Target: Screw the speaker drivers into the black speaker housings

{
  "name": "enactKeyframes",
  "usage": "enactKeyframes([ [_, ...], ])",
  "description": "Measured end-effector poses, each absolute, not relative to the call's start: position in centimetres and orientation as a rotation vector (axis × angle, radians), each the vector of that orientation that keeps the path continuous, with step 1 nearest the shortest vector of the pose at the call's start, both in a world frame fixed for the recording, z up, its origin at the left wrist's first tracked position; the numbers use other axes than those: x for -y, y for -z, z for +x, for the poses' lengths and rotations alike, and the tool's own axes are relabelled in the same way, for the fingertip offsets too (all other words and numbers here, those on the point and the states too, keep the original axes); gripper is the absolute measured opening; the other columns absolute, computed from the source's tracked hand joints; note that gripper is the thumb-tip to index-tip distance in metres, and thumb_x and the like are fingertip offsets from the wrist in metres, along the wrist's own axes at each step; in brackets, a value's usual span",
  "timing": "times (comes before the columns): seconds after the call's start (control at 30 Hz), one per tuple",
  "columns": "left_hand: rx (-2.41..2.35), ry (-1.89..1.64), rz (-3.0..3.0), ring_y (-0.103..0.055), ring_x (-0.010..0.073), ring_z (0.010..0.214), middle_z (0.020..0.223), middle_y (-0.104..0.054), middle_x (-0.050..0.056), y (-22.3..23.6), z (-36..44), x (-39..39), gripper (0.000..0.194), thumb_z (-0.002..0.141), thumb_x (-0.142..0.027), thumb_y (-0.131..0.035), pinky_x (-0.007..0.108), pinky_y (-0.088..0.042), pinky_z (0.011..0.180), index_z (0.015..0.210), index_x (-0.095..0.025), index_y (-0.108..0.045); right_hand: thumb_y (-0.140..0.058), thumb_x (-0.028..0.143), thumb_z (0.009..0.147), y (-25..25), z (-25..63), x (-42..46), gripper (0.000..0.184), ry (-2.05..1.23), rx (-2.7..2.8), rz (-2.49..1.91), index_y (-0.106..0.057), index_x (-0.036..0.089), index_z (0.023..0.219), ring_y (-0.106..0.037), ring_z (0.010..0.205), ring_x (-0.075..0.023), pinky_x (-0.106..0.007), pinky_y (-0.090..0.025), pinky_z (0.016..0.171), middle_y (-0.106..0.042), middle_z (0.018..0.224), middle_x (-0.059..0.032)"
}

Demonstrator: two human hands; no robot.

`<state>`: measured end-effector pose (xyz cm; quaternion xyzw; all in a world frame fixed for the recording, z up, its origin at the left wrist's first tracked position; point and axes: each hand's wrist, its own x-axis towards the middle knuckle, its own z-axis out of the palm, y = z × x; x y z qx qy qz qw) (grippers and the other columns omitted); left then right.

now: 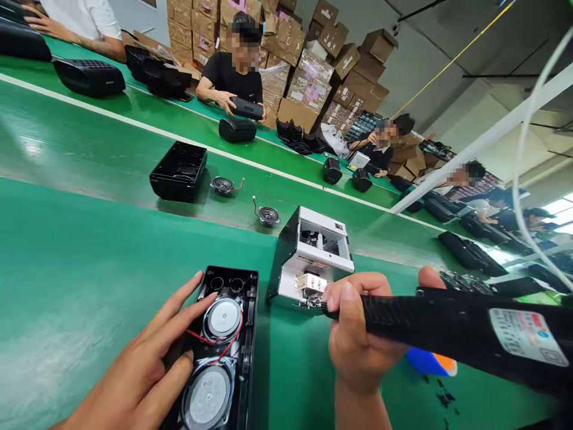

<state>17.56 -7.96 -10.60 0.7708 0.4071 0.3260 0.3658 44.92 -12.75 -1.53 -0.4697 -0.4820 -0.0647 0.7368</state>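
My left hand (143, 364) lies flat with fingers spread on an open black speaker housing (244, 334) at the bottom centre. Two round silver speaker drivers (222, 318) with red wires sit inside the housing. My right hand (358, 334) is wrapped round a black electric screwdriver (447, 328). The screwdriver's tip points into the slot of a small white and black screw feeder box (313, 257) just right of the housing.
On the green conveyor belt (89, 239) beyond lie another open black housing (179, 172) and two loose small drivers (222, 186). Several other people work along the far side with black speakers. Cardboard boxes are stacked behind them. A blue and orange object (430, 361) lies under the screwdriver.
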Motion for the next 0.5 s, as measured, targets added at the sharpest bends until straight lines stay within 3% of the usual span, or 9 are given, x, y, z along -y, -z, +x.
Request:
enactKeyframes([
  [0.2, -1.031, -0.871, 1.964, -0.051, 0.0344, 0.173, 0.195, -0.04, -0.005, 9.7, 18.1, 8.2, 0.064, 0.116, -0.018, -0.047, 0.047, -0.054, 0.134, 0.169, -0.048, -0.066, -0.086, 0.02, 0.107, 1.3, 44.8, 12.8, 0.077, 0.091, 0.948, -1.065, -0.041, 0.027, 0.169, -0.059, 0.062, -0.0143, -0.031, -0.063, 0.068, -0.066, 0.085, 0.0099],
  [0.3, -1.028, -0.849, 1.927, -0.065, 0.0333, 0.163, 0.196, -0.036, -0.009, 9.8, 18.0, 8.2, 0.064, 0.115, -0.022, -0.049, 0.033, -0.073, 0.111, 0.17, -0.05, -0.065, -0.09, 0.022, 0.105, 1.4, 44.3, 13.2, 0.08, -0.042, 0.915, -1.119, -0.045, 0.029, 0.17, -0.059, 0.058, -0.014, -0.028, -0.06, 0.059, -0.067, 0.082, 0.0101],
  [0.37, -1.058, -0.817, 1.922, -0.072, 0.0342, 0.156, 0.197, -0.035, -0.011, 9.7, 18.0, 8.1, 0.067, 0.109, -0.025, -0.055, 0.026, -0.077, 0.093, 0.17, -0.051, -0.065, -0.091, 0.02, 0.104, 1.3, 43.7, 14.0, 0.084, -0.14, 0.875, -1.135, -0.045, 0.036, 0.172, -0.059, 0.056, -0.014, -0.026, -0.059, 0.057, -0.067, 0.081, 0.0103],
  [0.43, -1.09, -0.793, 1.949, -0.072, 0.0376, 0.155, 0.195, -0.038, -0.011, 9.6, 18.0, 8.1, 0.072, 0.102, -0.025, -0.06, 0.032, -0.077, 0.098, 0.169, -0.05, -0.068, -0.09, 0.016, 0.104, 0.7, 43.1, 15.3, 0.079, -0.188, 0.83, -1.096, -0.05, 0.042, 0.167, -0.056, 0.053, -0.0133, -0.025, -0.059, 0.055, -0.066, 0.079, 0.0112],
  [0.5, -1.1, -0.778, 1.977, -0.07, 0.0406, 0.157, 0.194, -0.041, -0.009, 9.4, 18.0, 8.0, 0.072, 0.099, -0.025, -0.06, 0.041, -0.075, 0.111, 0.167, -0.047, -0.071, -0.085, 0.014, 0.106, -0.1, 42.8, 16.8, 0.049, -0.262, 0.88, -1.053, -0.066, 0.04, 0.144, -0.052, 0.048, -0.0136, -0.026, -0.058, 0.052, -0.062, 0.073, 0.0111],
])
